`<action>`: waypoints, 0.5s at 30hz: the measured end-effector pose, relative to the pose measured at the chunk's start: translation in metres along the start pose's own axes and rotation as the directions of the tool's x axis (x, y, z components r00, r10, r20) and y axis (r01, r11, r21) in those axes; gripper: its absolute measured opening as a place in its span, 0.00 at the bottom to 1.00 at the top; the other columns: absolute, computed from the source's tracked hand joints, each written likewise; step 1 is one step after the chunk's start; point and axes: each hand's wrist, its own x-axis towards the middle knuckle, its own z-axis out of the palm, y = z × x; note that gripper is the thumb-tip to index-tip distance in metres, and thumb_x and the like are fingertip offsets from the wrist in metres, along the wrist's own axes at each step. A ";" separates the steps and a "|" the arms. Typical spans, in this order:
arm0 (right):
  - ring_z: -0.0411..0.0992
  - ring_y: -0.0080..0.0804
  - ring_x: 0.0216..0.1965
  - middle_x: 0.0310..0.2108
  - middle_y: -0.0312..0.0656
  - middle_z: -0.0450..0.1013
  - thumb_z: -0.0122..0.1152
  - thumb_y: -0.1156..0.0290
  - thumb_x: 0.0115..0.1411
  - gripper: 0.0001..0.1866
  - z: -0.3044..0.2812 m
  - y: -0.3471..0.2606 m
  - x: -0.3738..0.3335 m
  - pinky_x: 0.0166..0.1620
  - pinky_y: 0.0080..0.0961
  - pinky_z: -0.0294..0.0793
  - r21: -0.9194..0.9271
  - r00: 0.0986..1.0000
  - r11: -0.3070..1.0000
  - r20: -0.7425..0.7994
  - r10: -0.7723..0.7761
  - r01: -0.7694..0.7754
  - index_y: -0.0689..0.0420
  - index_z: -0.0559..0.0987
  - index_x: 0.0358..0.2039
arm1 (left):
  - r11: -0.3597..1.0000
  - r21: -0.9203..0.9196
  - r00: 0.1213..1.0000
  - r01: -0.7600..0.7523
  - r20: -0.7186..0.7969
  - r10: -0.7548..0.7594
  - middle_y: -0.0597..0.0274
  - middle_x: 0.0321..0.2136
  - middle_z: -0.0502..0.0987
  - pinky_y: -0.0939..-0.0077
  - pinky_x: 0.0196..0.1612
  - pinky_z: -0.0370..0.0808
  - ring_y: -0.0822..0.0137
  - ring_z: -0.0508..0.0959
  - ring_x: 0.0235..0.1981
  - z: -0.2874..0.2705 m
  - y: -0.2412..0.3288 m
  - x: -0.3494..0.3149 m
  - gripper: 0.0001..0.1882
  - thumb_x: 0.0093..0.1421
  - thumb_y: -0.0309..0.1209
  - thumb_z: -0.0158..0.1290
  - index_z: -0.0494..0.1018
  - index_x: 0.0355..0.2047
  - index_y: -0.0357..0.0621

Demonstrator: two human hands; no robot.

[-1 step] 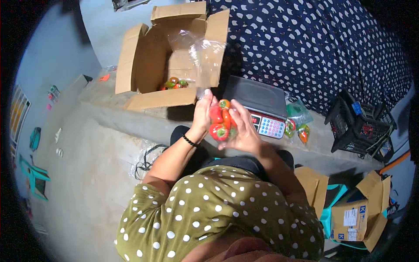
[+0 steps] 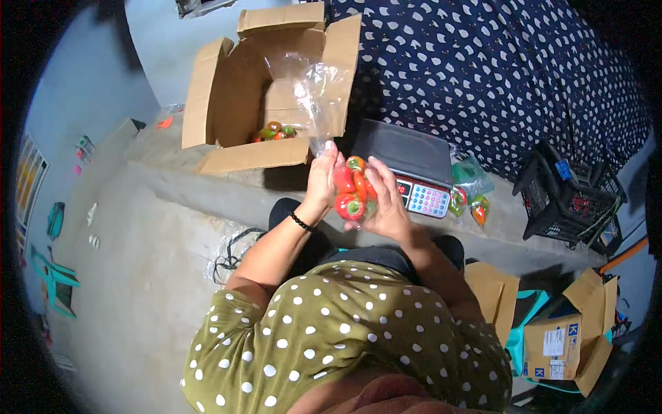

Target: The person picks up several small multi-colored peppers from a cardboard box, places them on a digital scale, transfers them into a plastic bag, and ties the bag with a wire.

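The left hand [image 2: 323, 178] is pinched narrow around the gathered neck of a clear plastic bag [image 2: 317, 103], whose loose upper part appears to spread upward past the fingers. The right hand [image 2: 387, 207] is cupped around the bag's filled lower end, fingers bent over its side. Inside sit several red and orange peppers [image 2: 349, 206], held in front of the body, off the surface [image 2: 241, 190] and apart from the scale. This portion looks bagged and its neck drawn together, but no knot or seal can be made out, so closing it seems unfinished.

Just beyond the right hand stands a digital scale [image 2: 407, 153] with its red display lit. Beside its right edge, more peppers [image 2: 479, 210] lie near green plastic [image 2: 473, 178]; they seem to be wrapped in clear film, perhaps portions already done.

Beyond the left hand, an open cardboard box [image 2: 198, 96] holds a small cluster of red and green peppers [image 2: 281, 132], apparently left unpacked, though whether they are loose is hard to tell. Farther right is a black plastic crate [image 2: 548, 207].
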 end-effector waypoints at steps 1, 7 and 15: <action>0.57 0.48 0.52 0.52 0.53 0.54 0.67 0.46 0.35 0.50 0.005 0.000 -0.002 0.53 0.38 0.58 0.074 0.984 0.982 0.048 0.169 -0.172 0.58 0.56 0.54 | 0.997 0.079 0.999 -0.011 -0.030 0.014 0.74 0.12 0.59 0.81 0.19 0.54 0.78 0.57 0.15 -0.003 0.000 -0.004 0.23 0.61 0.46 0.37 0.61 0.14 0.47; 0.72 0.35 0.35 0.41 0.44 0.68 0.34 0.43 0.58 0.31 0.007 -0.013 -0.007 0.31 0.27 0.74 0.879 0.629 -0.205 0.456 0.630 -0.431 0.56 0.61 0.50 | 0.432 0.732 0.827 -0.527 0.325 0.458 0.49 0.13 0.66 0.61 0.20 0.62 0.52 0.68 0.16 0.004 0.005 -0.013 0.17 0.57 0.31 0.41 0.66 0.13 0.37; 0.71 0.38 0.27 0.32 0.44 0.69 0.50 0.65 0.56 0.20 -0.041 -0.023 -0.044 0.29 0.30 0.73 0.801 0.566 -0.011 0.431 0.703 -0.598 0.51 0.63 0.50 | 0.454 0.782 0.902 -0.428 0.340 0.266 0.51 0.18 0.71 0.66 0.27 0.70 0.56 0.73 0.22 -0.035 -0.038 -0.018 0.13 0.55 0.28 0.37 0.71 0.25 0.37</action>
